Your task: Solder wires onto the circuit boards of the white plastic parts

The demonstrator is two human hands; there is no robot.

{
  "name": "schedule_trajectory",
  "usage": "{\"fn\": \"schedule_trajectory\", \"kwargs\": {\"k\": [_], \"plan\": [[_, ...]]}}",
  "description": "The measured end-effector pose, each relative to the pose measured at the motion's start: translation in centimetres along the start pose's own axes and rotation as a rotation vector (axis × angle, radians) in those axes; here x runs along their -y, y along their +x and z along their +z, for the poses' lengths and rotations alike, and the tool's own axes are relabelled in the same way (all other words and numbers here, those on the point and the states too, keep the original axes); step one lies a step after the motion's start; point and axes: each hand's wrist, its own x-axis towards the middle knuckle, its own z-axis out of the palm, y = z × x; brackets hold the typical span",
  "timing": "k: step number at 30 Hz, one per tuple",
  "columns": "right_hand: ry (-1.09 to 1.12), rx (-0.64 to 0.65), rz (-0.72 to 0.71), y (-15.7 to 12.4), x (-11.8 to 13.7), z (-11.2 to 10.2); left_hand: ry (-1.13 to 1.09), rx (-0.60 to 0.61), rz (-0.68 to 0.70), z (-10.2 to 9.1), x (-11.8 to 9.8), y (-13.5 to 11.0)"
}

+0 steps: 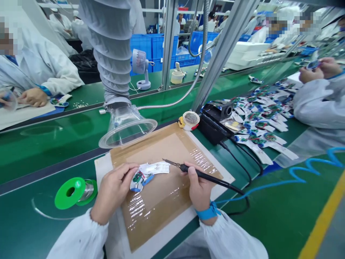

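- White elongated plastic housing, carrying green circuit board and blue parts, is pinched by left hand.
- Right hand grips black soldering iron like a pen.

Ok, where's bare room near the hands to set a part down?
Cardboard mat: patch between left hand and right hand, nearer than the held circuit board; far patch between fume hood and white cup. Green bench: left of the solder spool and its loose wire. Crowded: right of the soldering station, piled with circuit-board assemblies.
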Motion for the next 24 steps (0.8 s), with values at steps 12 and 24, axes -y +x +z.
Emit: {"fn": "schedule_trajectory", "kwargs": {"k": [12,24], "plan": [[-0.165,0.142,-0.03,0.3,-0.2,0.3,-0.073,0.098,-0.036,0.3,1.1,1.1],[-0.173,0.194,-0.044,0.4,0.1,0.4,-0.061,0.076,-0.031,0.6,1.4,1.3]]}}
